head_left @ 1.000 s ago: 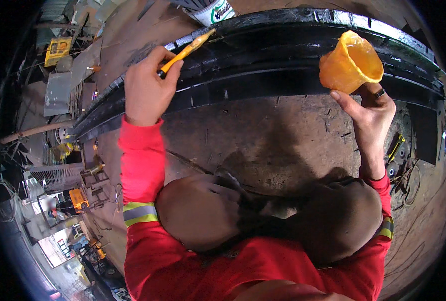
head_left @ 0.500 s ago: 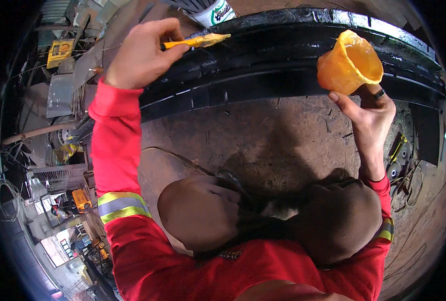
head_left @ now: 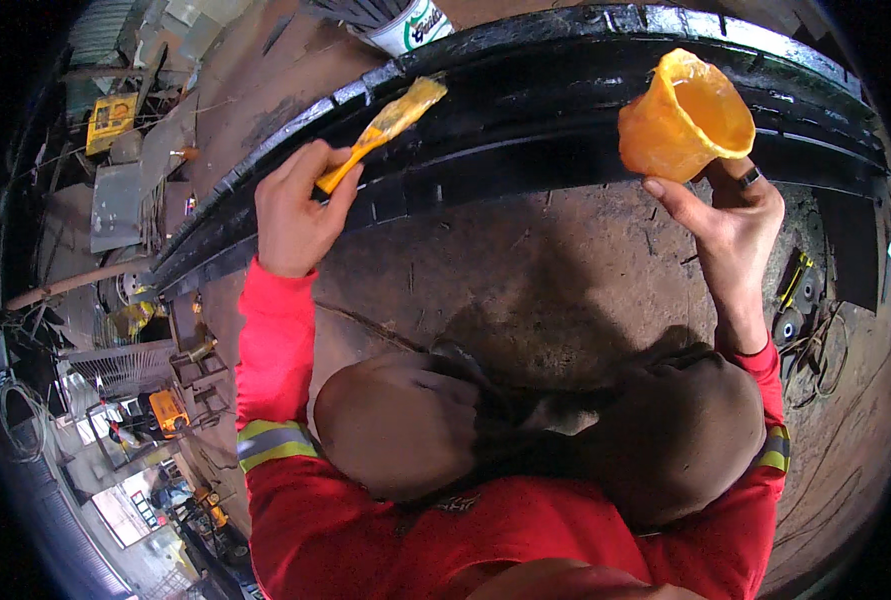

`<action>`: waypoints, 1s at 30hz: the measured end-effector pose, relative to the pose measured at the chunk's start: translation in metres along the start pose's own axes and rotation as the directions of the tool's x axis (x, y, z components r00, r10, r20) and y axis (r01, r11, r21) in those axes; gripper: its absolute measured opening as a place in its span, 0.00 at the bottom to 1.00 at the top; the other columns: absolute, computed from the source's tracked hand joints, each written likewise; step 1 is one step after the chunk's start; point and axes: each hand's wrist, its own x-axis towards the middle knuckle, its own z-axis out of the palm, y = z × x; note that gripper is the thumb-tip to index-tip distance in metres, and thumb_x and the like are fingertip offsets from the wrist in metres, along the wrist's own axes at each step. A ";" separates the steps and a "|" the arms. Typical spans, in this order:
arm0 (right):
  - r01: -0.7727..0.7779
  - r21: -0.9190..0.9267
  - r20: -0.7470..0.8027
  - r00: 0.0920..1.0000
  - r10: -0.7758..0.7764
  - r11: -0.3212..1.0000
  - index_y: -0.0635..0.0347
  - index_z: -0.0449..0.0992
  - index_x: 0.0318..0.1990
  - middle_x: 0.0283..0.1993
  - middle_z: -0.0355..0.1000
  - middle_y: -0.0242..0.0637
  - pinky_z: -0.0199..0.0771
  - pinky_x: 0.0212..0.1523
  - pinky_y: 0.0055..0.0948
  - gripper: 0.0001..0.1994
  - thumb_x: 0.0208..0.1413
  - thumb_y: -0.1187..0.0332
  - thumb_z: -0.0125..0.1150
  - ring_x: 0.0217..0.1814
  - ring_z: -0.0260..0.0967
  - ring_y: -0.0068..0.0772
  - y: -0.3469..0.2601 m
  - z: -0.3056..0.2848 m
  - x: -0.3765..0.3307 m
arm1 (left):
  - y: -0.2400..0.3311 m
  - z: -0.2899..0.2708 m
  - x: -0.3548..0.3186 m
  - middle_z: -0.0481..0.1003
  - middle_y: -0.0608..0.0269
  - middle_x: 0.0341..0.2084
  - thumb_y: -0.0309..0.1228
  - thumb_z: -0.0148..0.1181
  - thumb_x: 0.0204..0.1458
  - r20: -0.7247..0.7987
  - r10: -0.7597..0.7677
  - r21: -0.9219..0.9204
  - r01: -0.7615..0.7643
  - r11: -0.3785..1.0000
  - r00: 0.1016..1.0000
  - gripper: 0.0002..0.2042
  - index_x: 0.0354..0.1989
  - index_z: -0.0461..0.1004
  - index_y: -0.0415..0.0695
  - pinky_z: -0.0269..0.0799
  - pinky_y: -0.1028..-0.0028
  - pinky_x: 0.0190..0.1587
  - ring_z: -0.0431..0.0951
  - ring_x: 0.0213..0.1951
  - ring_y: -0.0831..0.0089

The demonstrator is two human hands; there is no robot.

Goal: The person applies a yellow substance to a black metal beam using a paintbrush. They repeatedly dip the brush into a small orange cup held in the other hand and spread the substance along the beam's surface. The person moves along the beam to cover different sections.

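A yellow-handled flat paintbrush with yellow-stained bristles (head_left: 370, 145) is pinched by its handle between the thumb and fingers of the left hand (head_left: 297, 210), its bristles pointing away over a long, glossy black ridged beam (head_left: 525, 160); whether they touch it cannot be told. The right hand (head_left: 735, 215) grips a soft-looking orange cup with an uneven rim (head_left: 655, 130) by its lower part, over the beam and well apart from the brush. The cup's mouth leans to the right, and how full it is cannot be made out. For good brushwork here, the cup would best be levelled and brought nearer the bristles, so that drips fall inside; light strokes along the ridges, worked into the grooves, should coat more evenly than dabbing. Beyond the beam stands a white bucket (head_left: 413, 28); on the near side lies a stained brown floor (head_left: 525, 260).
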 end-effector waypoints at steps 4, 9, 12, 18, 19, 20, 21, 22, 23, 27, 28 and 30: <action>-0.011 0.051 -0.004 1.000 0.011 0.999 0.71 0.76 0.49 0.41 0.78 0.40 0.74 0.49 0.25 0.26 0.39 0.75 0.77 0.45 0.75 0.25 0.000 0.002 0.000 | 0.005 0.019 0.008 0.73 0.57 0.24 0.24 0.66 0.46 -0.037 0.094 0.104 -0.089 0.991 0.995 0.07 0.31 0.73 0.40 0.71 0.70 0.28 0.76 0.26 0.58; 0.001 0.001 -0.008 1.000 -0.001 1.000 0.70 0.76 0.49 0.41 0.78 0.40 0.74 0.48 0.24 0.26 0.39 0.76 0.76 0.43 0.75 0.24 0.001 0.002 -0.001 | 0.009 0.013 -0.005 0.74 0.54 0.24 0.25 0.66 0.47 0.035 0.079 0.088 -0.082 0.993 0.996 0.07 0.31 0.74 0.38 0.71 0.71 0.29 0.77 0.26 0.57; -0.011 -0.015 0.000 1.000 0.011 1.000 0.70 0.76 0.49 0.40 0.78 0.40 0.74 0.47 0.24 0.25 0.39 0.76 0.76 0.42 0.75 0.24 0.000 0.001 -0.001 | 0.013 0.017 0.002 0.75 0.52 0.25 0.27 0.66 0.48 0.048 0.065 0.055 -0.068 0.996 0.997 0.07 0.31 0.74 0.38 0.71 0.71 0.30 0.78 0.26 0.59; 0.006 0.041 0.009 1.000 -0.007 0.999 0.70 0.76 0.49 0.40 0.78 0.40 0.74 0.48 0.25 0.25 0.40 0.77 0.76 0.42 0.75 0.24 0.000 0.002 -0.001 | -0.017 0.033 0.016 0.76 0.53 0.22 0.34 0.65 0.49 0.023 -0.075 -0.060 0.076 0.995 0.997 0.10 0.29 0.73 0.42 0.70 0.66 0.26 0.78 0.25 0.53; 0.016 0.057 0.010 1.000 -0.017 0.998 0.70 0.76 0.49 0.41 0.78 0.41 0.74 0.48 0.25 0.25 0.40 0.77 0.76 0.42 0.75 0.25 0.001 0.001 -0.001 | -0.023 0.029 0.006 0.76 0.52 0.22 0.34 0.65 0.49 0.065 -0.124 -0.040 0.127 0.991 0.990 0.09 0.29 0.73 0.42 0.70 0.66 0.27 0.78 0.26 0.52; 0.011 0.041 -0.001 1.000 -0.011 0.999 0.70 0.76 0.49 0.41 0.78 0.41 0.74 0.49 0.25 0.25 0.40 0.77 0.76 0.43 0.75 0.25 0.001 0.001 -0.002 | -0.026 0.025 -0.003 0.76 0.52 0.22 0.34 0.65 0.49 0.107 -0.179 -0.025 0.182 0.983 0.978 0.09 0.29 0.74 0.42 0.70 0.67 0.27 0.78 0.27 0.52; 0.005 0.026 -0.010 1.000 -0.005 1.000 0.71 0.76 0.49 0.41 0.78 0.41 0.74 0.49 0.26 0.25 0.40 0.77 0.76 0.43 0.75 0.25 0.002 0.000 -0.003 | -0.026 0.019 -0.008 0.77 0.51 0.23 0.31 0.65 0.49 0.070 -0.193 -0.065 0.198 0.978 0.979 0.08 0.30 0.74 0.40 0.71 0.70 0.29 0.80 0.26 0.58; 0.000 0.009 -0.014 1.000 0.000 1.000 0.71 0.75 0.49 0.42 0.78 0.41 0.74 0.49 0.26 0.25 0.40 0.77 0.75 0.43 0.75 0.26 0.001 0.000 -0.002 | -0.023 0.013 -0.010 0.78 0.53 0.23 0.28 0.65 0.50 0.028 -0.225 -0.149 0.227 0.962 0.974 0.07 0.30 0.75 0.38 0.71 0.73 0.31 0.81 0.27 0.70; -0.011 0.016 -0.007 1.000 0.011 1.000 0.71 0.75 0.49 0.42 0.78 0.41 0.74 0.50 0.26 0.25 0.40 0.77 0.76 0.44 0.75 0.26 0.001 0.000 -0.002 | -0.016 0.008 -0.008 0.78 0.55 0.23 0.28 0.64 0.51 -0.020 -0.247 -0.184 0.239 0.953 0.969 0.07 0.31 0.75 0.37 0.71 0.74 0.32 0.79 0.27 0.74; -0.009 0.073 0.016 1.000 0.008 0.997 0.71 0.75 0.49 0.43 0.78 0.41 0.74 0.51 0.26 0.26 0.39 0.77 0.76 0.44 0.75 0.26 0.003 0.006 -0.001 | -0.005 0.009 0.000 0.77 0.58 0.23 0.29 0.62 0.54 -0.110 -0.330 -0.231 0.299 0.926 0.938 0.09 0.31 0.74 0.34 0.69 0.78 0.32 0.75 0.27 0.82; 0.000 0.083 0.016 1.000 -0.001 0.997 0.71 0.75 0.49 0.43 0.78 0.41 0.73 0.51 0.26 0.26 0.39 0.77 0.76 0.44 0.75 0.26 0.003 0.006 -0.001 | -0.006 0.016 0.000 0.77 0.58 0.23 0.29 0.62 0.54 -0.114 -0.346 -0.231 0.314 0.921 0.931 0.09 0.31 0.74 0.34 0.69 0.78 0.31 0.74 0.27 0.82; 0.032 0.064 0.009 0.999 -0.033 0.997 0.71 0.75 0.49 0.43 0.78 0.40 0.73 0.51 0.27 0.26 0.39 0.77 0.76 0.44 0.75 0.26 0.002 0.003 -0.001 | -0.008 0.026 -0.002 0.72 0.65 0.19 0.30 0.61 0.56 -0.091 -0.387 -0.322 0.341 0.883 0.918 0.10 0.29 0.72 0.35 0.63 0.79 0.26 0.66 0.23 0.85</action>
